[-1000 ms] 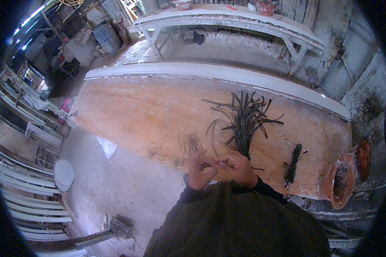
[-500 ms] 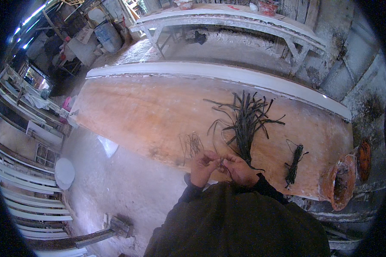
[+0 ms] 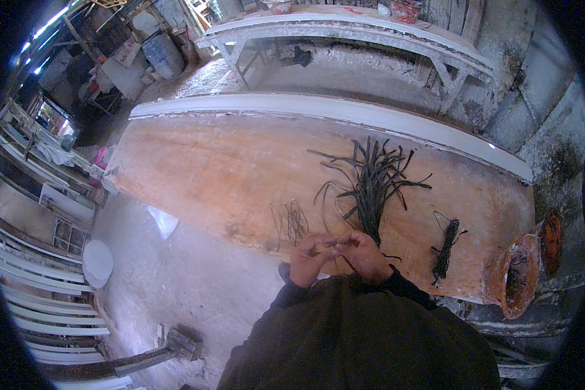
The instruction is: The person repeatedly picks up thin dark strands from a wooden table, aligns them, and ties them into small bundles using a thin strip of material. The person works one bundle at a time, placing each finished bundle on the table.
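Note:
My left hand (image 3: 310, 260) and my right hand (image 3: 366, 255) meet at the near edge of the wooden tabletop (image 3: 221, 169). Both are closed, fingertips pinched together on what looks like a thin strand (image 3: 328, 218), mostly covered by the fingers. Just beyond my right hand lies a bundle of dark, flat strips (image 3: 372, 185), its loose ends fanned out toward the far side. A tangle of thin wire (image 3: 293, 220) rests beyond my left hand. To the right is a smaller, tied dark bundle (image 3: 445, 252).
A long white moulding (image 3: 305, 104) runs along the table's far edge. At the right end sits a crusted orange tub (image 3: 515, 278). Behind stands a whitish bench (image 3: 344, 27). White strips (image 3: 45, 292) are racked at left, near a round white lid (image 3: 98, 263).
My fingers have shifted slightly: the left fingers are straighter and the right hand has rolled a little over the pinch. The bundles and wire lie where they were.

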Tool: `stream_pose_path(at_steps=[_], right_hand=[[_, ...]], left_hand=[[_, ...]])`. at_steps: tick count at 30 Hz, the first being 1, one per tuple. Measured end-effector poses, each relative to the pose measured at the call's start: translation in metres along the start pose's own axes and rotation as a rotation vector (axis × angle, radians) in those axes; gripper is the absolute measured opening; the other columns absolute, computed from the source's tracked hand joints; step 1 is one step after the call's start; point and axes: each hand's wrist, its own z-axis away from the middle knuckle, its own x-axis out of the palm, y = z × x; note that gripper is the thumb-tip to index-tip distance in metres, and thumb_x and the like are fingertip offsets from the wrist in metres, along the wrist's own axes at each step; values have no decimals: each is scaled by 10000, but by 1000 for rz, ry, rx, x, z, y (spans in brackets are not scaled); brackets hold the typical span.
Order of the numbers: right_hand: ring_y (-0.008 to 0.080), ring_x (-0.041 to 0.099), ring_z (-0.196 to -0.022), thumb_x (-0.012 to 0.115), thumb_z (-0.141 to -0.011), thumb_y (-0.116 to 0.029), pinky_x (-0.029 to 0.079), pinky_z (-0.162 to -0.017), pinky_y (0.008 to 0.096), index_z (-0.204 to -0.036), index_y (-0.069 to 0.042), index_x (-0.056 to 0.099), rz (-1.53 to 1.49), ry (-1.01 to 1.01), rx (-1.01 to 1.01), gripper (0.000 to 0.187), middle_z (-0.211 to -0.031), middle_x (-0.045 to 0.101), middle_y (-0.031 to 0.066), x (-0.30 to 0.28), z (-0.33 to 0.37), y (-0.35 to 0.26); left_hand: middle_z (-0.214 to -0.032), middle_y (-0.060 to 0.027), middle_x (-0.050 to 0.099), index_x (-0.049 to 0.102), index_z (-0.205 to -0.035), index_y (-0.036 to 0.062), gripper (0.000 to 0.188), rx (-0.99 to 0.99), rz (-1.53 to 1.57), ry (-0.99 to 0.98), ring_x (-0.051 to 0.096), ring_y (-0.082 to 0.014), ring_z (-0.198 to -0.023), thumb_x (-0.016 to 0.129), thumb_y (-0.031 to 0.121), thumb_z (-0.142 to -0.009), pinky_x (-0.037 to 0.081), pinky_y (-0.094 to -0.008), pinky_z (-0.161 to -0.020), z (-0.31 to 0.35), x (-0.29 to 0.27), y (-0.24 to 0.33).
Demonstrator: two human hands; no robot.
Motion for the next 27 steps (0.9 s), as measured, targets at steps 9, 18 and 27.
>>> stream_pose_path(at_steps=[9, 18, 27], right_hand=[[86, 440, -750, 530, -788, -66, 372, -677, 211, -863, -64, 394, 344, -20, -258, 155, -784, 417, 1, -6, -8, 33], [107, 485, -730, 551, -780, -101, 401, -643, 243, -955, -29, 434, 446, -108, -258, 223, -793, 495, 52, -1, -1, 9], [102, 534, -685, 556, -783, -84, 434, -625, 234, -844, 12, 538, 282, 35, -72, 115, -714, 558, 35, 12, 0, -24]], left_hand=[[-758, -55, 563, 554, -838, 39, 77, -86, -114, 49, 537, -122, -671, 559, 84, -775, 440, -233, -561, -6, -21, 2], [-765, -73, 571, 509, -793, 34, 56, 44, 69, 236, 530, -121, -653, 556, 58, -772, 443, -241, -593, 0, -12, 45], [-892, -75, 518, 377, -1112, 57, 456, 132, -237, -175, 512, -128, -779, 589, 6, -712, 440, -254, -698, -5, -8, 0]])
